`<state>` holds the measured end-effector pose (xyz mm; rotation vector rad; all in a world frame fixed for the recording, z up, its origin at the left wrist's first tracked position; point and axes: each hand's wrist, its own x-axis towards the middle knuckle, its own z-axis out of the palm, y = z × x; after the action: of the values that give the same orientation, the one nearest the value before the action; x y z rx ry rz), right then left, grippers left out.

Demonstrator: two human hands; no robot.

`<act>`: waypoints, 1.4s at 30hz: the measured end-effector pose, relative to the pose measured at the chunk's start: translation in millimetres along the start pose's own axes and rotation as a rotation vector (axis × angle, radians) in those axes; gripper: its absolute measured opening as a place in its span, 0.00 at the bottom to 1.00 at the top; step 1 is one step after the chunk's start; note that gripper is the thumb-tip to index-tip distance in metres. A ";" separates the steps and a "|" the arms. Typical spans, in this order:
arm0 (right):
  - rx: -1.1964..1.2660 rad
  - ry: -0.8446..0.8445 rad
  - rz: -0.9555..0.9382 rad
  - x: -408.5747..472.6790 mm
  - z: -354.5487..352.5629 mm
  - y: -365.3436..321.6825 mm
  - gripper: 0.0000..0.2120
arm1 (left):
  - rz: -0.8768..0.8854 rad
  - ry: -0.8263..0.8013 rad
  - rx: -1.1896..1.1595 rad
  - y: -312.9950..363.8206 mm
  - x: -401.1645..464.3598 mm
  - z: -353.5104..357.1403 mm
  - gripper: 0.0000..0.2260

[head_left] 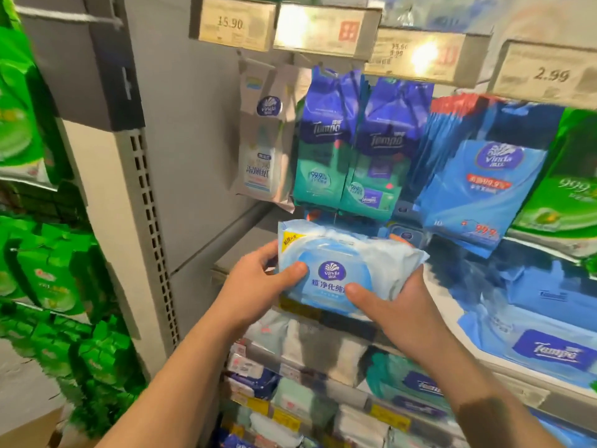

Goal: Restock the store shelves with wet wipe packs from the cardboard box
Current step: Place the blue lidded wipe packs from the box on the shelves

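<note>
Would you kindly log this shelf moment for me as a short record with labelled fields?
held item: pale blue Vinda wet wipe pack, lid side facing the camera
left hand: holds the pack's left end, thumb on its front
right hand: holds the pack's right end, thumb on its front, fingertips behind
grip: two-handed
pack position: in the air before the grey shelf, not yet set down
hanging above: purple and green Tempo packs, blue Vinda packs
price tags: 15.90 and 2.99 readable
cardboard box: only a brown corner at lower left, unsure
</note>
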<state>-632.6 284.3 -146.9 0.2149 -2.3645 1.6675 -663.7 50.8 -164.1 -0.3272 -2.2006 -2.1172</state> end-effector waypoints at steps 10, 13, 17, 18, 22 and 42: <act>-0.178 -0.067 0.004 68.6 12.7 40.7 0.42 | -0.038 -0.147 -0.064 -32.0 84.4 -20.9 0.29; -0.255 -0.133 0.024 66.8 10.2 63.0 0.40 | -0.095 -0.154 0.035 -49.9 84.0 -16.9 0.26; -0.309 -0.222 0.037 69.8 0.9 78.7 0.35 | -0.124 -0.138 0.214 -51.0 91.4 -12.0 0.24; -0.328 -0.237 0.030 71.4 -0.7 78.2 0.34 | -0.122 -0.134 0.231 -50.6 91.7 -10.9 0.24; -0.384 -0.252 0.006 83.6 -0.7 76.7 0.32 | -0.095 -0.116 0.338 -51.8 98.1 -6.9 0.21; -0.604 -0.040 0.285 92.8 16.3 88.3 0.36 | -0.103 -0.031 0.456 -53.9 107.8 2.1 0.23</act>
<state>-746.2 300.5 -206.3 -0.2084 -2.8995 0.9643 -779.4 62.6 -195.7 -0.2168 -2.6750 -1.5852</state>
